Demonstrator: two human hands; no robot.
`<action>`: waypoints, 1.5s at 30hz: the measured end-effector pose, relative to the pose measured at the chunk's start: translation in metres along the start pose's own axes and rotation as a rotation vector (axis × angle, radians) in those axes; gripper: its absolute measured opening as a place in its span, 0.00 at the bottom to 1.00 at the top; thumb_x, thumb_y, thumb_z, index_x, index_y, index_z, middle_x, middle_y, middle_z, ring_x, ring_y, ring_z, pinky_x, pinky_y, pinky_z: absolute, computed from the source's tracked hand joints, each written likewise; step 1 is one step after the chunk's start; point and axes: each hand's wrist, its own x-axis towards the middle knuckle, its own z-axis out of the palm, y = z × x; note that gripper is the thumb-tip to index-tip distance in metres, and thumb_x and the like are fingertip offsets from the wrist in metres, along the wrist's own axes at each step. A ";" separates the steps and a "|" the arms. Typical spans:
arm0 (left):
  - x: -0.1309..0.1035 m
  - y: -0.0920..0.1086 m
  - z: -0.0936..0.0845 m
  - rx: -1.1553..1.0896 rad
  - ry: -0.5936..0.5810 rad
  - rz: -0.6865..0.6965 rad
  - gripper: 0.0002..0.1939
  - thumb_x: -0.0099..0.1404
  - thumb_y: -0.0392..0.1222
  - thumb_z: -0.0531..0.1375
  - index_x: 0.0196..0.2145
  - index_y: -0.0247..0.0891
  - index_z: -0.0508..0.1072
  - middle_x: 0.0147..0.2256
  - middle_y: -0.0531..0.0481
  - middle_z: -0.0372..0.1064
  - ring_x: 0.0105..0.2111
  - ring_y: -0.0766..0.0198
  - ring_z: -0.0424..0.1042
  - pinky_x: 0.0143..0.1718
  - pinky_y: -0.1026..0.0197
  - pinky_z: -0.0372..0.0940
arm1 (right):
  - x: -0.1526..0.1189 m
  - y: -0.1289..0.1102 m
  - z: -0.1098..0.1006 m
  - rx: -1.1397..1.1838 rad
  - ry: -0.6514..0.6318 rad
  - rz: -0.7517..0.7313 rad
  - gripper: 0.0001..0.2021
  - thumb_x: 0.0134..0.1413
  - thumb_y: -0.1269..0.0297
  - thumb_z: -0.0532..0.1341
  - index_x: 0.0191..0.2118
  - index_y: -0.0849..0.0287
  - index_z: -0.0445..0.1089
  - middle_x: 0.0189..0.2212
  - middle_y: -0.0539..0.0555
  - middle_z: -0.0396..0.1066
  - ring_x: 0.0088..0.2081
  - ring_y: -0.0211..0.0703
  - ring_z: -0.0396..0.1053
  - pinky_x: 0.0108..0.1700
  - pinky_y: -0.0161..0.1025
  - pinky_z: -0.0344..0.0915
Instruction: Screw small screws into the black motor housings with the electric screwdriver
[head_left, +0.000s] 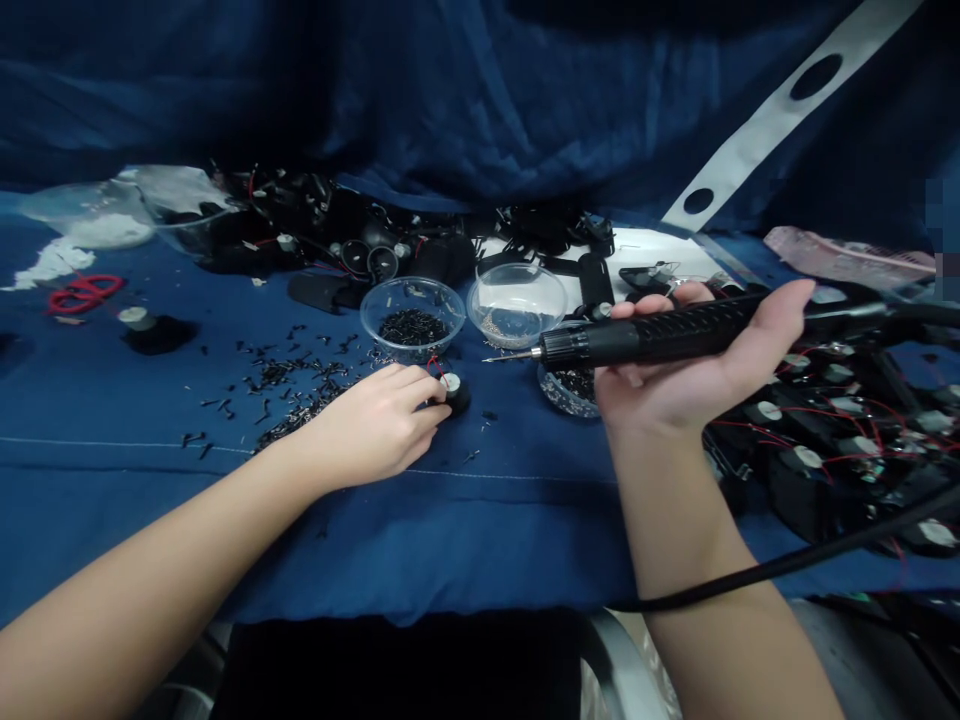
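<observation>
My left hand rests on the blue cloth with its fingers closed around a small black part with a silver motor and a red wire; the fingers cover some of it. In my right hand lies a black electric screwdriver, gripped along its body. Its thin bit points left, above and to the right of the black part, not touching it. A black cable crosses in front of my right forearm.
Loose black screws lie scattered left of centre. Behind my hands stand a clear tub of screws and another clear tub. Wired motor parts crowd the right side. Red-handled scissors lie at far left.
</observation>
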 end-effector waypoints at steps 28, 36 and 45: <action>-0.001 -0.016 0.005 -0.472 0.339 -0.455 0.17 0.73 0.45 0.60 0.56 0.37 0.74 0.44 0.45 0.80 0.39 0.61 0.80 0.44 0.56 0.77 | 0.000 0.000 0.002 0.013 0.036 -0.025 0.29 0.45 0.31 0.64 0.27 0.58 0.70 0.19 0.51 0.73 0.18 0.43 0.73 0.10 0.32 0.55; 0.009 -0.005 -0.004 -0.503 0.454 -0.536 0.13 0.72 0.44 0.61 0.51 0.38 0.78 0.34 0.52 0.79 0.32 0.65 0.78 0.33 0.63 0.73 | 0.001 -0.003 0.002 0.016 0.034 -0.021 0.29 0.44 0.32 0.65 0.28 0.58 0.70 0.20 0.51 0.73 0.20 0.43 0.75 0.09 0.29 0.50; 0.008 -0.004 -0.003 -0.750 0.434 -0.583 0.07 0.72 0.42 0.60 0.45 0.38 0.75 0.31 0.53 0.78 0.31 0.64 0.79 0.36 0.59 0.74 | -0.001 -0.002 0.005 0.023 0.047 -0.032 0.29 0.45 0.32 0.64 0.27 0.58 0.70 0.19 0.50 0.71 0.19 0.42 0.74 0.10 0.30 0.51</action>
